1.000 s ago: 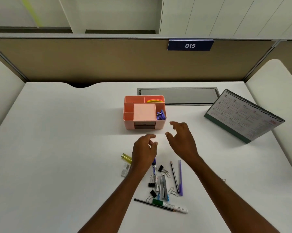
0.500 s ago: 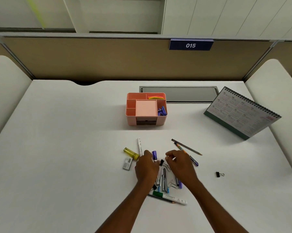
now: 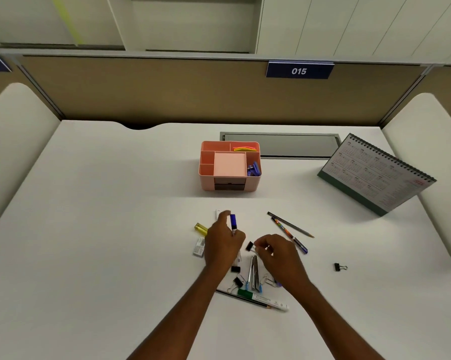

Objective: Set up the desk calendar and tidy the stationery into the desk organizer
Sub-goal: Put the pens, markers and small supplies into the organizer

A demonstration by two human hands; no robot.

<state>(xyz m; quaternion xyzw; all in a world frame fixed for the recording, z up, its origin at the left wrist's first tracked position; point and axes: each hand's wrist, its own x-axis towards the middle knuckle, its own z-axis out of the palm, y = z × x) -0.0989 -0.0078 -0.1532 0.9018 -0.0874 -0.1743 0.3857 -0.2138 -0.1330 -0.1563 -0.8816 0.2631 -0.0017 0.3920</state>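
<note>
A pink desk organizer [image 3: 206, 178] stands mid-desk with coloured strips and a purple item in its right compartments. The desk calendar [image 3: 375, 174] stands upright at the right. My left hand [image 3: 223, 242] grips a blue-capped marker [image 3: 233, 221], tip end up. My right hand [image 3: 279, 255] pinches a black binder clip [image 3: 249, 246]. Below the hands lie more binder clips, a metal stapler [image 3: 253, 276], a green-capped white marker [image 3: 263, 298] and a black pencil [image 3: 242, 298]. Two pencils [image 3: 290, 227] and a pen lie to the right.
A yellow lighter-like item [image 3: 201, 228] and a small white eraser [image 3: 199, 246] lie left of my left hand. One stray binder clip [image 3: 339, 267] sits far right. A grey cable tray lid [image 3: 281, 145] is set in the desk behind the organizer. Partition walls surround the desk.
Both hands came back from near the organizer to the pile. My left hand picked up the blue-capped marker; my right hand took hold of a binder clip.
</note>
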